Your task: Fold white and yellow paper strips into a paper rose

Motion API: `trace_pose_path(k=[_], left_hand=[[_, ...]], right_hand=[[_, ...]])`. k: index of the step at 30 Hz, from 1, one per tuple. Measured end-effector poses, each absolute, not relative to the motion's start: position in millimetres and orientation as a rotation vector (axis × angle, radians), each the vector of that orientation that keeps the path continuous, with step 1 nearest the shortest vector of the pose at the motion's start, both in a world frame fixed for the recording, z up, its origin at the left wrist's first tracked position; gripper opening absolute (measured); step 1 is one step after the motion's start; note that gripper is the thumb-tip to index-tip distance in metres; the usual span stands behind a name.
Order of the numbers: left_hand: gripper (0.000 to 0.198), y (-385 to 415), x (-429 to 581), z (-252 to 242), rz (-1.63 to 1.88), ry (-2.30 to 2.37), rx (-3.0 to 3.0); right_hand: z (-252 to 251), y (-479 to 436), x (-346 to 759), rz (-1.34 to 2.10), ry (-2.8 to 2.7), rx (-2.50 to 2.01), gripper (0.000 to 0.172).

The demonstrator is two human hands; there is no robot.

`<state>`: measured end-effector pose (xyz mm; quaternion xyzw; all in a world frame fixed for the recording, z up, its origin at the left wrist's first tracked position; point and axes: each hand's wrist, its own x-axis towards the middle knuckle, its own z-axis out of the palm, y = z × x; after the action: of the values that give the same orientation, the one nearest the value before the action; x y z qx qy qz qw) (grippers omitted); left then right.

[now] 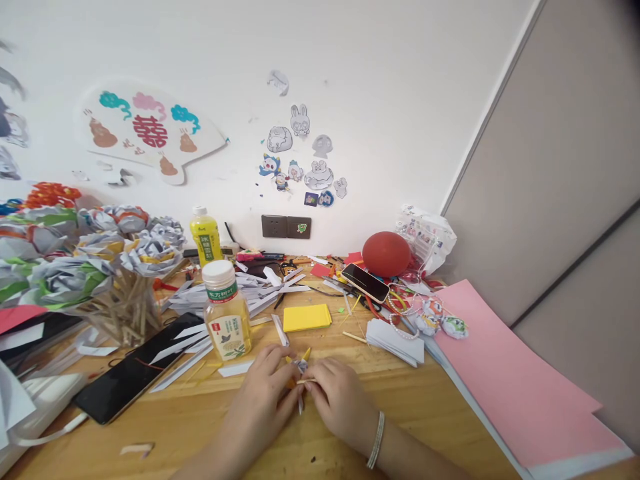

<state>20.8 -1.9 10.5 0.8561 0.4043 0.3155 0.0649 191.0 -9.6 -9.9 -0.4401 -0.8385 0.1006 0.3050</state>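
Note:
Low over the wooden table (400,427), my two hands meet around a small folded paper piece (301,365) with white and yellow-orange parts, much like an unfinished paper flower. My left hand (267,387) pinches its left side, fingers closed. In the curled fingers of my right hand (340,397) is a thin pale wooden stick (306,381), lying crosswise against the paper. Fingers hide part of both. A stack of yellow paper (307,318) lies just beyond, and a bottle of pale yellow drink (227,320) stands beyond my left hand.
Finished paper flowers (70,280) on sticks stand at left near a black phone (133,370). Paper strips (250,293) litter the back. Another phone (365,283), a red balloon (386,254), white paper slips (395,341) and pink sheets (510,373) are at right.

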Motion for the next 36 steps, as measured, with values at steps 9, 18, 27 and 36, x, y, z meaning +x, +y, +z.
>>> trace_pose_path(k=[9,18,27,36], left_hand=[[0.018,-1.5,19.3,15.8,0.896,1.219,2.567],[0.017,-0.3,18.7,15.1,0.807,1.24,2.562],[0.014,-3.4,19.1,16.7,0.804,1.244,2.555],[0.015,-2.9,19.3,13.1,0.869,1.201,2.735]], right_hand=[[-9.1,-11.1,189.9,0.169,-2.313,-1.139,0.01],[10.3,-2.1,213.0,0.225,-2.43,-1.126,0.009],[10.3,-0.5,214.1,0.209,-2.401,-1.252,0.01],[4.5,1.2,209.0,0.368,-2.16,-1.299,0.021]])
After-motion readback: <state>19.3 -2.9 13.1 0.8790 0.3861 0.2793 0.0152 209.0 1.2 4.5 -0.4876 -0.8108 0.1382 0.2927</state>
